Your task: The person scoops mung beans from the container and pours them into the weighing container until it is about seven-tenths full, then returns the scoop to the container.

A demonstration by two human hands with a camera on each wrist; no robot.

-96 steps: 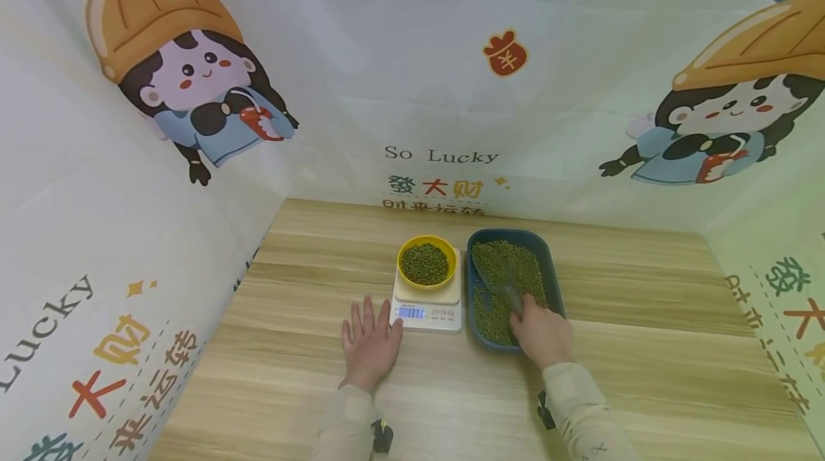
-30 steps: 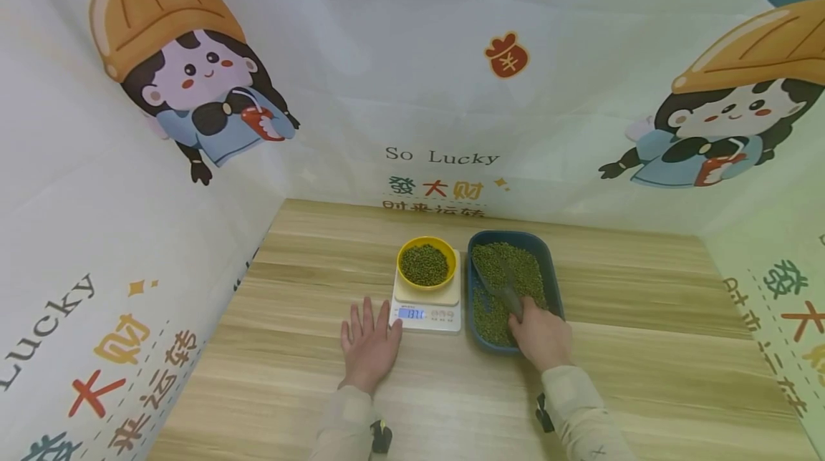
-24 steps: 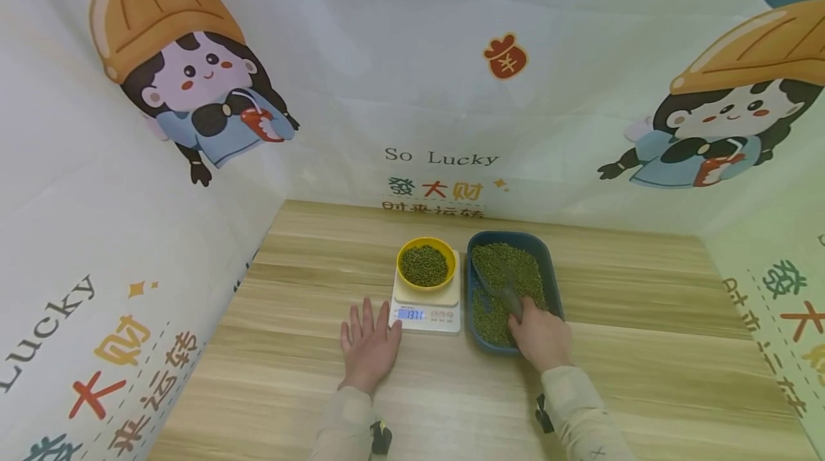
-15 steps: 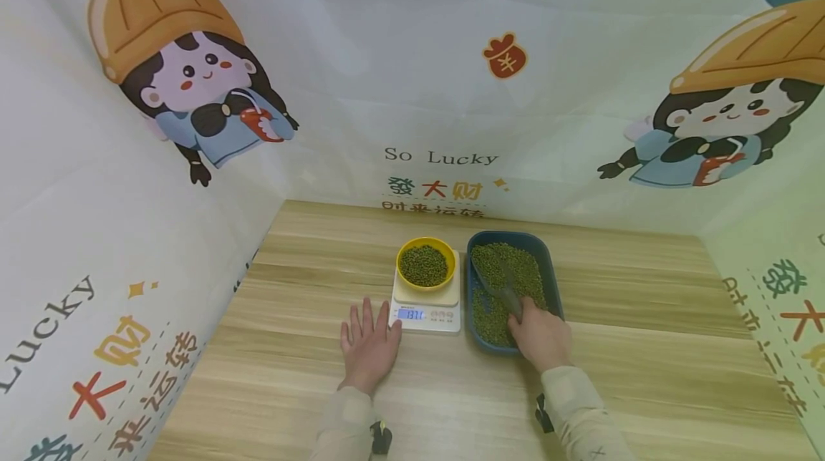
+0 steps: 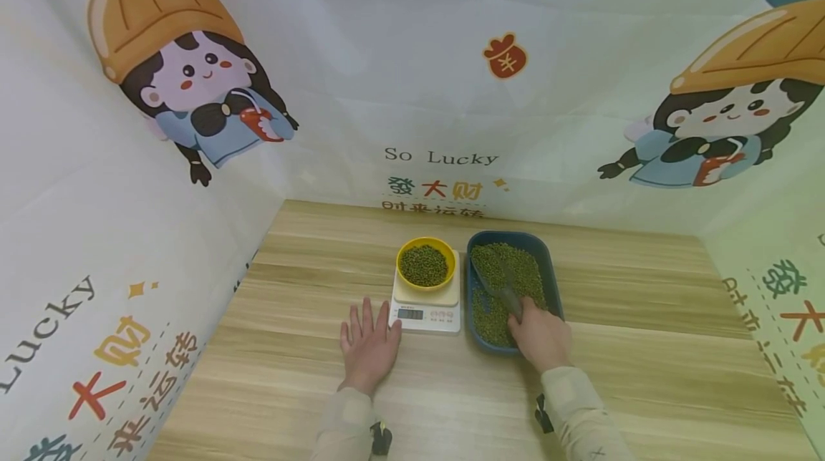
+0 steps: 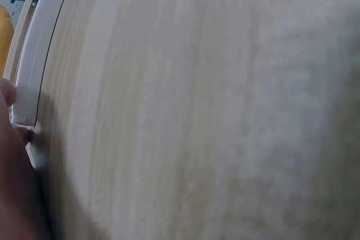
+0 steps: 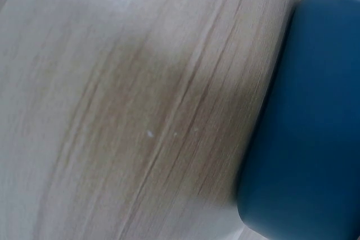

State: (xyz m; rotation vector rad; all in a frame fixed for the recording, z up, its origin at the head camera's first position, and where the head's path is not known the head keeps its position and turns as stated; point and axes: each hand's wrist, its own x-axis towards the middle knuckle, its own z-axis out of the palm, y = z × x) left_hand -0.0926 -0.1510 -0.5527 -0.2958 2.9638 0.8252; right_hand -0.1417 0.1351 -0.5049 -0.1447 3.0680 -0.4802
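In the head view my left hand [image 5: 370, 346] lies with fingers spread on the table, its thumb at the lower left corner of a white kitchen scale [image 5: 445, 325]. On the scale sits a yellow bowl [image 5: 402, 279] with green mung beans [image 5: 424, 265] in it. My right hand [image 5: 543, 336] grips the handle of a dark scoop [image 5: 511, 299] whose head rests among the beans in a blue tub [image 5: 556, 282]. The scale's display is dark, its digits too faint to read. The left wrist view catches the scale's edge [image 6: 35, 54]; the right wrist view shows the tub's outer wall [image 7: 309, 122].
The wood-grain table [image 5: 309, 260] reaches back to a white printed cloth [image 5: 412, 89] that hangs behind and along both sides. Tub and scale stand side by side with a narrow gap. Table surface extends to the left and right of them.
The scale's display has lost its blue backlight; earlier it was lit and read about 137.1. Both hands, the scoop, the bowl and the tub have stayed in place.
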